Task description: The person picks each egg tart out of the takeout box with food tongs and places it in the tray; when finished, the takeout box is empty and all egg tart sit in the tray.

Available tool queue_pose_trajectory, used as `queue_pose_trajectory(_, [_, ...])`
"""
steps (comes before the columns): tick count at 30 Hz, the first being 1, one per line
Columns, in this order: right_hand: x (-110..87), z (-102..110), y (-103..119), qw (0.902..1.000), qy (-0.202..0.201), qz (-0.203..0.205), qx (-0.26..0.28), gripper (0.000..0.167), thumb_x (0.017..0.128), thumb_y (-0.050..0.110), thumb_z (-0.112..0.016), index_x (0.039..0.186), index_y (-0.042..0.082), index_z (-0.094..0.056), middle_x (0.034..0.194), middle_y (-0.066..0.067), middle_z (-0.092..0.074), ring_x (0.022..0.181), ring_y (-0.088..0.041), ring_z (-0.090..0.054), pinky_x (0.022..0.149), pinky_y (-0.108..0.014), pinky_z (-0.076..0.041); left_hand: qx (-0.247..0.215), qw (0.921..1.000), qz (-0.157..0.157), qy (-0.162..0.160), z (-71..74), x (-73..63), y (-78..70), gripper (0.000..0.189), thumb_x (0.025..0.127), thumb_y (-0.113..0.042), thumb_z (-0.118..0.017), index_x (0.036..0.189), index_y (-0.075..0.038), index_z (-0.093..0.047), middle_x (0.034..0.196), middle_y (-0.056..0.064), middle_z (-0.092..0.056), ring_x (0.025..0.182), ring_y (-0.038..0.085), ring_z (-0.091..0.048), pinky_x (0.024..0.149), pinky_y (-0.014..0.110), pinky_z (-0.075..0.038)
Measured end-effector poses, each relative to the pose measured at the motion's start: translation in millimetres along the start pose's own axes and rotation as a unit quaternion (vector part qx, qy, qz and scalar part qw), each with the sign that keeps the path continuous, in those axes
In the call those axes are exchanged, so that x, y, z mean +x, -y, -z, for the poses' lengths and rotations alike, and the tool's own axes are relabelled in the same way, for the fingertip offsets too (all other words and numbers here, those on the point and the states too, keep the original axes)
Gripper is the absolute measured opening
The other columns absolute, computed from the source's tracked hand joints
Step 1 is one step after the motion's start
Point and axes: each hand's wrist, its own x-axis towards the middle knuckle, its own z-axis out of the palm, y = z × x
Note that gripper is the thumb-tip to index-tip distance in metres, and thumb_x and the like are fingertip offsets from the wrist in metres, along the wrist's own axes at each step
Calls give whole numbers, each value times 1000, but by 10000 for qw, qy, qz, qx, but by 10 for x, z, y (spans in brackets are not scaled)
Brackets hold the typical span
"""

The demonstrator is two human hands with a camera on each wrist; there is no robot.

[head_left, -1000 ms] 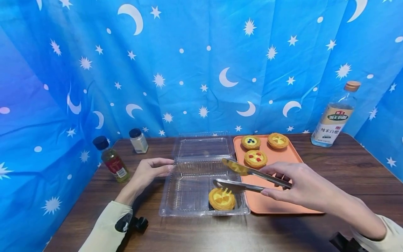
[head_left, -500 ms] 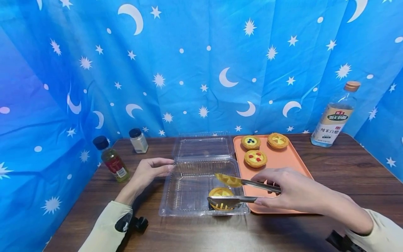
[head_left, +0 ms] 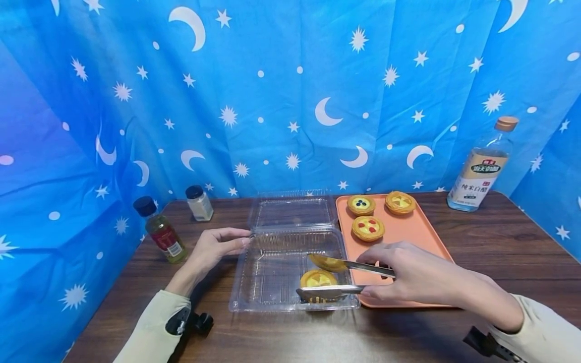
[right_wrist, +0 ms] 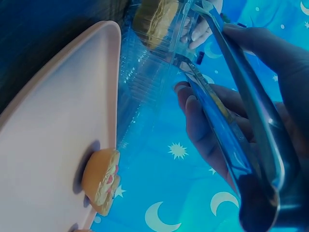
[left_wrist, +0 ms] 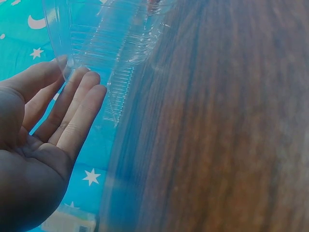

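My right hand point(head_left: 410, 272) grips metal tongs point(head_left: 369, 268), their arms spread apart. Both tong tips reach over the front right of a clear plastic clamshell box point(head_left: 272, 264) whose lid lies back. An egg tart point(head_left: 317, 277) sits in that corner; the near tong arm overlaps its front, the far arm hovers past its back edge. In the right wrist view, the tart point(right_wrist: 153, 24) shows beyond the tongs point(right_wrist: 256, 104). My left hand point(head_left: 219, 248) pinches the box's left rim between thumb and fingers, as the left wrist view of the box point(left_wrist: 106, 38) also shows.
Right of the box, touching its side, lies an orange tray point(head_left: 422, 234) with 3 tarts toward the back. A vinegar bottle point(head_left: 478, 174) stands at back right. At left are a dark-capped oil bottle point(head_left: 163, 234) and a small seasoning jar point(head_left: 199, 204).
My right hand has carried the open tongs left and toward me, down over the tart in the box. My left hand has stayed on the rim.
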Motion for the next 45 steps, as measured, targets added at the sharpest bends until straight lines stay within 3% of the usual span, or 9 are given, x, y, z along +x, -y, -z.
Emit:
queue_pose_trajectory(13, [25, -34, 59, 9998, 120, -147, -115, 50, 88, 50, -84, 124, 16, -73, 111, 6, -73, 86, -5, -65, 68, -31, -58, 4, 10000, -18, 7, 3, 19, -14, 34, 101, -15, -76, 129, 4, -73, 121, 19, -75, 107, 29, -76, 96, 42, -60])
queue_pose_trajectory(24, [2, -58, 39, 9999, 14, -105, -6, 45, 90, 45, -84, 122, 15, -74, 102, 11, -71, 77, -3, -58, 61, -26, -51, -2, 10000, -19, -1, -3, 20, -18, 33, 101, -16, -76, 128, 3, -73, 121, 18, -76, 106, 26, -77, 96, 41, -60])
queue_pose_trajectory(28, [-26, -69, 17, 9998, -177, 49, 68, 45, 92, 45, -84, 123, 14, -74, 102, 10, -72, 77, -3, -60, 60, -25, -52, -25, 10000, -10, 9, -3, 17, -7, 32, 101, -14, -76, 128, 4, -73, 121, 19, -75, 106, 27, -76, 96, 41, -60])
queue_pose_trajectory(35, [-102, -46, -35, 9971, -650, 263, -308, 47, 94, 42, -82, 129, 12, -72, 116, 1, -75, 87, -3, -65, 68, -28, -57, -52, 10000, -11, 29, -2, 19, 3, 33, 101, -13, -76, 128, 5, -73, 122, 20, -75, 106, 28, -76, 95, 40, -61])
queue_pose_trajectory(39, [-138, -36, -50, 9931, -1015, 408, -421, 45, 90, 33, -87, 127, 11, -73, 109, 5, -74, 76, 0, -58, 60, -24, -51, -32, 10000, 2, 24, -2, 14, 2, 33, 101, -14, -76, 128, 5, -73, 122, 20, -75, 106, 28, -76, 94, 38, -61])
queue_pose_trajectory(45, [-199, 0, -85, 9889, -1360, 186, -575, 48, 88, 35, -89, 127, 12, -73, 104, 13, -70, 81, -2, -58, 62, -26, -53, -20, 10000, 23, 7, -1, 0, -3, 33, 101, -14, -76, 128, 4, -73, 122, 20, -75, 106, 28, -76, 95, 40, -61])
